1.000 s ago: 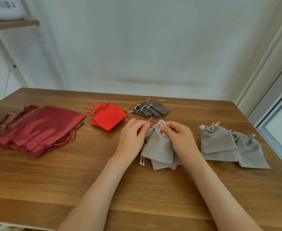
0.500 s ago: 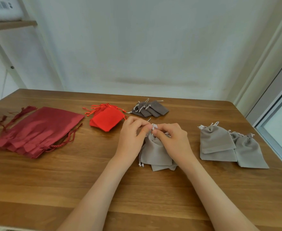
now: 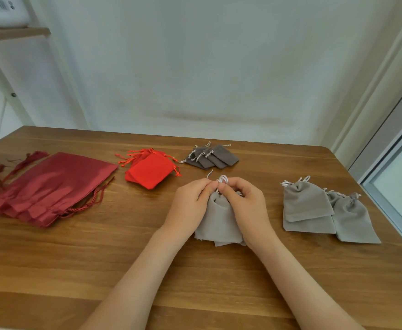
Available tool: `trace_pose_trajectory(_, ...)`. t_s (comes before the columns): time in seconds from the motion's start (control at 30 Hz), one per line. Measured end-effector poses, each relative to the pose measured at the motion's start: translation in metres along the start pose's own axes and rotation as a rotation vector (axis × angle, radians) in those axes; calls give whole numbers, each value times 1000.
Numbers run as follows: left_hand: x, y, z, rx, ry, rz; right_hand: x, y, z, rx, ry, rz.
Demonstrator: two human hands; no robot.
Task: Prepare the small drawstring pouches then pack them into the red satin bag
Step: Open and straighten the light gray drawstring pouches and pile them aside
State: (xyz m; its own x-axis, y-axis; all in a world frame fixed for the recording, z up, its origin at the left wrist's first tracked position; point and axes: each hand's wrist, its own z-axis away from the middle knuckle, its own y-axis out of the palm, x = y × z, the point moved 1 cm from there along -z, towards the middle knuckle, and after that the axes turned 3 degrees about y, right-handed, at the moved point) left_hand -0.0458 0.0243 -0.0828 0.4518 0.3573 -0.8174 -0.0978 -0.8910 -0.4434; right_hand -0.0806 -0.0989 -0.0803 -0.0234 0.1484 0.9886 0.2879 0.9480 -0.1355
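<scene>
Mid-table, dead centre: a light grey pouch [image 3: 219, 225] lies on a couple more of the same, mouth at its 12 o'clock. The left hand [image 3: 190, 206] and right hand [image 3: 245, 206] meet at that mouth, both pinching the white drawstring [image 3: 222, 179]. Fingers are curled tight and a loop of cord sticks up between them.

Handling, my read: near weightless, fully limp, with a velvety nap that grips fine. It can't break but bunches easily. The cord is thin and likely slick, so pinch close to the neck and pull the two ends opposite ways. To lift, take it by the gathered neck, not the body.

Look: matte grey cloth, roughly rectangular, puckered at the top, flat and seemingly empty.

From the hands:
- 3 o'clock: grey pouch pile [image 3: 307, 203], necks gathered.
- 12 o'clock: dark grey pouches [image 3: 214, 157], fanned out.
- 11 o'clock: bright red pouches [image 3: 150, 172].
- 9 o'clock: red satin bags [image 3: 52, 186], shiny, overlapped in a stack, with a twisted cord trailing onto the table [image 3: 76, 270]. Satin will slide, so hold its mouth open when loading.
</scene>
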Motion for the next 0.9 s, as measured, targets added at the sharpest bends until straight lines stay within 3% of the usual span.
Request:
trace_pose_trajectory(0.23, -3, -1, 0, 149, -26, 63, -1, -3, -3, 16, 40, -99)
trace_pose_trajectory(0.5, 3, -3, -3, 143, -86, 122, -3, 0, -2, 62, -69, -12)
trace_pose_trajectory(0.7, 0, -3, -3, 112, -55, -16, 2, 0, -1, 170, 73, -275)
trace_pose_trajectory(0.9, 8, 3, -1, 185, 58, -215, 2, -3, -4, 28, 6, 81)
